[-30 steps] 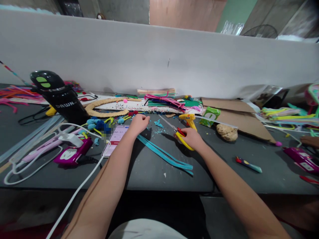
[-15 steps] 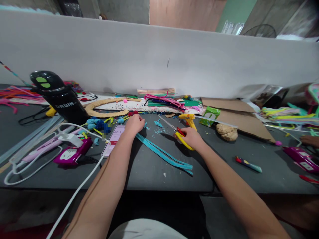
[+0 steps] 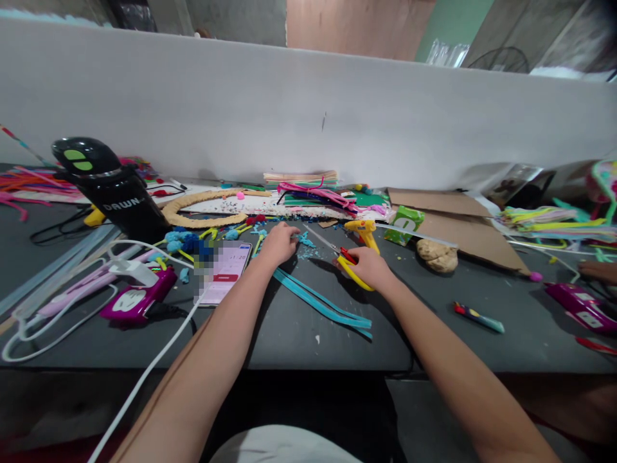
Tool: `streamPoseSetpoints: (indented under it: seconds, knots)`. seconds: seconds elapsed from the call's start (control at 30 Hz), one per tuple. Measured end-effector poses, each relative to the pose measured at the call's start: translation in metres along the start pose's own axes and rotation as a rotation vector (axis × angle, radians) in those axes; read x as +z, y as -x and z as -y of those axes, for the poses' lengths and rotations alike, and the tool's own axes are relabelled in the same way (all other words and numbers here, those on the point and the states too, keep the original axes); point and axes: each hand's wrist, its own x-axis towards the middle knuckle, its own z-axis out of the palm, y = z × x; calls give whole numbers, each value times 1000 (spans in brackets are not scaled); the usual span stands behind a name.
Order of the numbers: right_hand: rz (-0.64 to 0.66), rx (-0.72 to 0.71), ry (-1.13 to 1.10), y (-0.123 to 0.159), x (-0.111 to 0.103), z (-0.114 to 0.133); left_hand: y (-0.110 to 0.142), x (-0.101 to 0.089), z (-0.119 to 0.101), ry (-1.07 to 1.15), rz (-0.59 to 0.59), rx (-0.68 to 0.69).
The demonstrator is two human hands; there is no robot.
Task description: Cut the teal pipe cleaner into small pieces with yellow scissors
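Note:
My left hand (image 3: 280,242) is low over the table beside a small pile of light-blue fuzzy clippings (image 3: 305,240). Its thumb and fingers look slightly apart, with nothing visible between them. In my right hand (image 3: 369,267) is a pair of scissors (image 3: 348,262) with yellow and red handles, its blades pointing to the far left, close to the clippings. Between my forearms lie long light-blue chenille stems (image 3: 322,303), their upper ends partly hidden by my left hand. More blue pieces (image 3: 260,231) rest just left of that hand.
A phone (image 3: 224,273) lies left of my left forearm, a white cable crossing it. Further left are a purple power strip (image 3: 139,296) and a black bottle (image 3: 116,196). Behind my right hand are a yellow glue gun (image 3: 364,231), a green packet (image 3: 405,225) and cardboard (image 3: 482,241).
My left hand has moved right, away from the phone and up to the clippings, uncovering blue pieces and more of the phone screen. My right hand with the scissors stays nearly still.

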Motion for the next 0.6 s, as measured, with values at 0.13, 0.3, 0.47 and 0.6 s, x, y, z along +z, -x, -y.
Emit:
streamPoseSetpoints:
  seconds: [0.13,0.3,0.47,0.6]
  knots:
    - [-16,-10,12,0,2,-1,-1,-1,-4,-101,52,-34]
    - [-36,-38,30,0,5,-5,0,-4,-7,-218,81,-42]
    - [-36,-38,34,0,5,-5,2,-4,-8,-258,52,-22]
    - [-23,-15,38,1,4,-2,1,-2,-8,-252,25,-25]
